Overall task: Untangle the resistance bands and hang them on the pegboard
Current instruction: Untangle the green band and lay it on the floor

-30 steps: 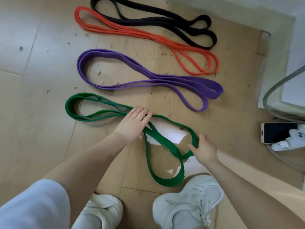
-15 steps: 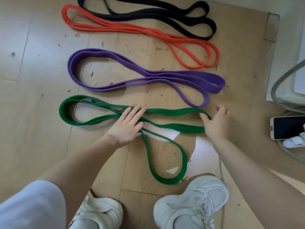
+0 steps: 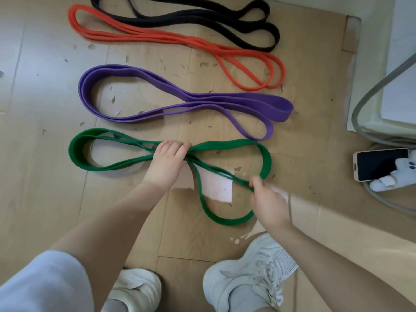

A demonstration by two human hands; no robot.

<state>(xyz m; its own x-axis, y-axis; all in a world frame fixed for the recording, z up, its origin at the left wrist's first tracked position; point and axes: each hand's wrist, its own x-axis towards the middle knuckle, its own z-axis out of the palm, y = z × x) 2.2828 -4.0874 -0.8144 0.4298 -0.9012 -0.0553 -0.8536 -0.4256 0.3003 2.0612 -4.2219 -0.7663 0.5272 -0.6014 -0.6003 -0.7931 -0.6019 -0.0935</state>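
Left hand [image 3: 167,163] is gripping the green band [image 3: 265,158] at its crossing on the floor [image 3: 45,97]; right hand [image 3: 266,197] is pinching a strand. Purple band [image 3: 279,108], red band [image 3: 135,36], black band [image 3: 273,33] are lying beyond.

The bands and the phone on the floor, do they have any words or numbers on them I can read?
None can be read.
Green band, purple band, orange band, black band: plain, no print shows.
Phone: screen dark, no text.
Shoes: no logo legible.
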